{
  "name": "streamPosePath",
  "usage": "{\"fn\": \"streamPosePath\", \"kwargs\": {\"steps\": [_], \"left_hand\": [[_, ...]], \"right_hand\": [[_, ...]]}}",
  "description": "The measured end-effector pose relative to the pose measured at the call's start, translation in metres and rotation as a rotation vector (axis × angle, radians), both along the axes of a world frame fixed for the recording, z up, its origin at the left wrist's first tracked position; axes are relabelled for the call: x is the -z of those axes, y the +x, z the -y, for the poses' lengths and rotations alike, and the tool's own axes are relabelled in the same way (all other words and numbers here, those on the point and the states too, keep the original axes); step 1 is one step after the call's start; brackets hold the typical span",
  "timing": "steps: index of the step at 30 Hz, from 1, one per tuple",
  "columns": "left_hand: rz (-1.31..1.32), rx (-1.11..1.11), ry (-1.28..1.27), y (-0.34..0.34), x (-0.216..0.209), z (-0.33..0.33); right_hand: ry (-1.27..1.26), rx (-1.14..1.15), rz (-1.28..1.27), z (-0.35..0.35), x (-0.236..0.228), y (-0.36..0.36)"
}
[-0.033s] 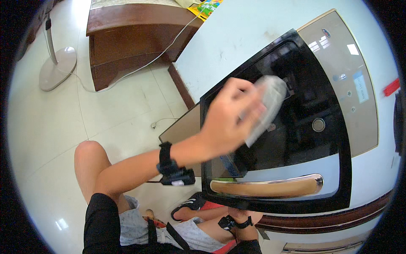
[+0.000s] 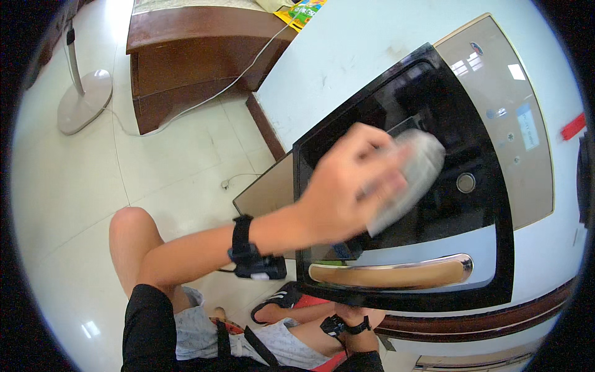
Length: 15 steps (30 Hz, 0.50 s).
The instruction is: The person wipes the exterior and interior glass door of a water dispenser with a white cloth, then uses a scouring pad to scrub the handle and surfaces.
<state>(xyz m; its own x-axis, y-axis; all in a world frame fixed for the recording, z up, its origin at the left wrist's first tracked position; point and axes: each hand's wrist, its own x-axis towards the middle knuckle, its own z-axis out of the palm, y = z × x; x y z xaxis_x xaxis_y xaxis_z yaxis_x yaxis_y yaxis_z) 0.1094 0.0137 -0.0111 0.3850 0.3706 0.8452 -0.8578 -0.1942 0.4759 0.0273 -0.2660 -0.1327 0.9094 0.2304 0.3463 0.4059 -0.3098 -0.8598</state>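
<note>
My left hand (image 2: pixel 353 186) reaches across from the left, its fingers closed on a folded grey cloth (image 2: pixel 412 177). Motion blurs both the cloth and the fingertips. The cloth lies over the middle of a glossy black-framed glass panel (image 2: pixel 458 124) of a pale appliance, and appears to be against it. A round silver-rimmed button (image 2: pixel 466 183) shows right of the cloth, and a long gold handle (image 2: pixel 390 274) runs along the panel's lower part. My right hand (image 2: pixel 351 314) is just below the panel's bottom edge. That edge hides most of its fingers.
Beige control strip (image 2: pixel 527 155) borders the panel on the right. A brown wooden cabinet (image 2: pixel 192 68) stands at the far left, with a white cord (image 2: pixel 238 77) trailing to the tiled floor. Beyond it is a round stand base (image 2: pixel 87 102). My bent knee (image 2: pixel 131 226) is at left.
My left hand and the grey cloth have shifted right and slightly nearer across the black panel. My right hand has stayed in place.
</note>
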Motion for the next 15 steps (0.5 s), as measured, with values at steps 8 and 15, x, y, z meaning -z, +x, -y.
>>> {"fn": "streamPosePath", "kwargs": {"steps": [8, 15], "left_hand": [[0.269, -0.17, 0.1, 0.002, -0.019, 0.017], [-0.061, -0.4, -0.06, 0.097, -0.036, -0.047]], "right_hand": [[-0.057, 0.006, 0.172, -0.004, -0.007, 0.002], [-0.162, 0.019, 0.581, -0.034, -0.015, 0.017]]}}
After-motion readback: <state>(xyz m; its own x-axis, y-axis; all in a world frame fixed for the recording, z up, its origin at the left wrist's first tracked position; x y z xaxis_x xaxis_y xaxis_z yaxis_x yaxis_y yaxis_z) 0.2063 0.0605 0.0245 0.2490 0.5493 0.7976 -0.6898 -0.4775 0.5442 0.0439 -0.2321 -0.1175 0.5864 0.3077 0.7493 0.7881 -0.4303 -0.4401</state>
